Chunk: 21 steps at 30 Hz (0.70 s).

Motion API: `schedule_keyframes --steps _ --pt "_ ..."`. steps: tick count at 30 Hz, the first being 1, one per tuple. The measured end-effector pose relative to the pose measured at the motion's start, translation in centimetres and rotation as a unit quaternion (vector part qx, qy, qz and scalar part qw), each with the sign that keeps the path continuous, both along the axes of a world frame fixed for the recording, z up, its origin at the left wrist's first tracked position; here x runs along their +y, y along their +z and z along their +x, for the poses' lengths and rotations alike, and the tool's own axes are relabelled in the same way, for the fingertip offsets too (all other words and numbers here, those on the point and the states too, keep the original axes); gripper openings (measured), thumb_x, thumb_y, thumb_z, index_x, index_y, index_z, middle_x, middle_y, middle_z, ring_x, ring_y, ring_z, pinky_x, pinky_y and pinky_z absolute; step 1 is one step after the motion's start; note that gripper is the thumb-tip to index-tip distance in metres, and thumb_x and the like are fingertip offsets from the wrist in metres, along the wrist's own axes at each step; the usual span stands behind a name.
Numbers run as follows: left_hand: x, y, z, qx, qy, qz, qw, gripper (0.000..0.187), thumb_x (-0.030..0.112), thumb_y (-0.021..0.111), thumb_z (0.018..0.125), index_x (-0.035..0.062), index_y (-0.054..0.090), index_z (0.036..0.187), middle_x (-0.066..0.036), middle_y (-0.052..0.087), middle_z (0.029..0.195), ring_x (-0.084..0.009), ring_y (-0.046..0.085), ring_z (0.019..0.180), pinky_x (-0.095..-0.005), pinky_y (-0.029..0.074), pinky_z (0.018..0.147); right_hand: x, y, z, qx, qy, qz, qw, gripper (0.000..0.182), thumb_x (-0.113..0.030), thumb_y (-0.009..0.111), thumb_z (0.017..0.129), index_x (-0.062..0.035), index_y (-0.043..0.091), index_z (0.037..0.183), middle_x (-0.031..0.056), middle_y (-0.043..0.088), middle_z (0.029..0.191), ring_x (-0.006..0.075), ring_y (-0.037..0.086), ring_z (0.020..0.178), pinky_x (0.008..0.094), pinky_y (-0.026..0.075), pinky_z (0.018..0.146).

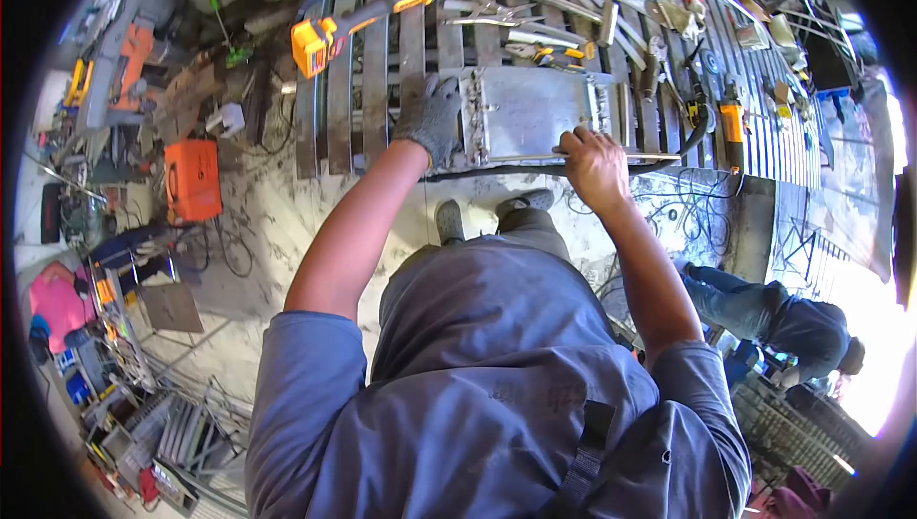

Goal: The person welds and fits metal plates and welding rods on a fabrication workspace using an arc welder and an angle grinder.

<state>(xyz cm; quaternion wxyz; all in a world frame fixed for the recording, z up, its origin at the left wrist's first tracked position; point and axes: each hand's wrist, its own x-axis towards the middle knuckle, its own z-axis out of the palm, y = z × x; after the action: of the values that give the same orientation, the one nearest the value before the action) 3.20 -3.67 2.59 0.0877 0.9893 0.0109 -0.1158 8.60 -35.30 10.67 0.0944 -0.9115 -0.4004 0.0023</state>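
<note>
- I can read no brand or writing anywhere; the markings on my shirt front are too faint to make out.
- My left hand [430,118], in a grey glove, lies flat with fingers spread on the left end of the metal plate [530,113], over its rough welded edge.
- My right hand [592,164] is bare and curled at the plate's near edge, fingers pinched on a thin metal rod [650,156] that runs along that edge and sticks out to the right.
- The plate lies between my two hands on the slatted steel workbench [377,70], close to the bench's near edge, just above my shoes.
- Behind the plate the bench is crowded: a yellow power tool [358,18] to the far left, loose steel bars and pliers in the middle, an orange-handled grinder [732,127] to the right.
- The bare slats left of my gloved hand give the most open room.
- An orange box [193,178] stands on the floor to my left; another person [783,318] crouches at my right.
</note>
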Motion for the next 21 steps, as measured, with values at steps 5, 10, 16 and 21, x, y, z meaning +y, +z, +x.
schedule_keyframes --steps 5,10,16,21 --pt "0.6 -1.4 -4.1 -0.159 0.049 -0.119 0.979 0.060 0.027 0.092 0.085 0.0063 0.069 0.137 -0.018 0.061 0.157 -0.0383 0.051 0.153 -0.0496 0.048 0.124 -3.9 0.9 -2.9 0.131 -0.098 -0.050 0.985 0.016 -0.024 0.074 0.100 -0.0092 0.073 0.105 0.0177 0.075 0.100 0.0416 0.077 0.098 0.0565 0.060 0.086" --pt "-0.1 -4.3 -4.9 -0.249 0.203 -0.292 0.901 0.034 0.020 0.084 0.093 0.0055 0.073 0.121 -0.021 0.077 0.114 -0.0441 0.074 0.107 -0.0522 0.059 0.094 -12.7 -5.7 -7.0 0.292 -0.262 -0.107 0.913 0.031 -0.037 0.080 0.100 -0.0101 0.080 0.116 0.0236 0.081 0.107 0.0444 0.078 0.104 0.0565 0.061 0.089" --pt "0.6 -2.2 -1.2 -0.194 0.185 -0.263 0.927 0.025 0.026 0.085 0.094 0.0069 0.071 0.101 -0.021 0.077 0.094 -0.0439 0.076 0.091 -0.0519 0.060 0.081 -26.5 -17.8 -17.8 0.405 -0.396 -0.096 0.819 0.043 -0.042 0.079 0.094 -0.0012 0.085 0.103 0.0276 0.082 0.102 0.0435 0.081 0.098 0.0510 0.064 0.089" --pt "0.6 -3.3 0.8 -0.127 0.171 -0.211 0.954 0.030 0.033 0.085 0.094 0.0070 0.070 0.096 -0.020 0.078 0.090 -0.0444 0.076 0.088 -0.0534 0.060 0.080 -31.2 -18.9 -25.6 0.480 -0.521 -0.068 0.702 0.056 -0.047 0.086 0.091 0.0022 0.085 0.118 0.0264 0.083 0.116 0.0402 0.080 0.112 0.0491 0.062 0.099"
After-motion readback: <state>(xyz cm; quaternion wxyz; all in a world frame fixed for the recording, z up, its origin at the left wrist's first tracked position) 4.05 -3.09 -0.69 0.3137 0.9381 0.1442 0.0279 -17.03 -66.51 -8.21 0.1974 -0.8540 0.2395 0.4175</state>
